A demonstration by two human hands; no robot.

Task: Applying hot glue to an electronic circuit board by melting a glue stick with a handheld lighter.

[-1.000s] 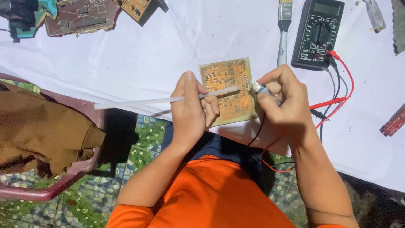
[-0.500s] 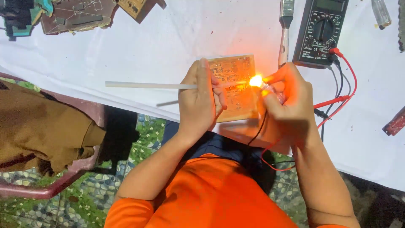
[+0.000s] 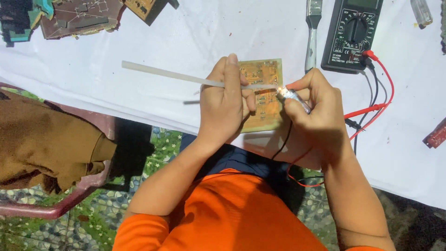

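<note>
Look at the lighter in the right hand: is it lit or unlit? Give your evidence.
Lit. A small bright flame shows at the tip of the lighter in the right hand, against the end of the pale stick.

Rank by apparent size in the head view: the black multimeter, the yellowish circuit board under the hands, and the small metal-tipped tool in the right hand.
1. Black multimeter, though cut off by the top edge.
2. Yellowish circuit board; partly hidden by the hands, so it could rival the multimeter.
3. Small metal-tipped tool, clearly smallest.
</note>
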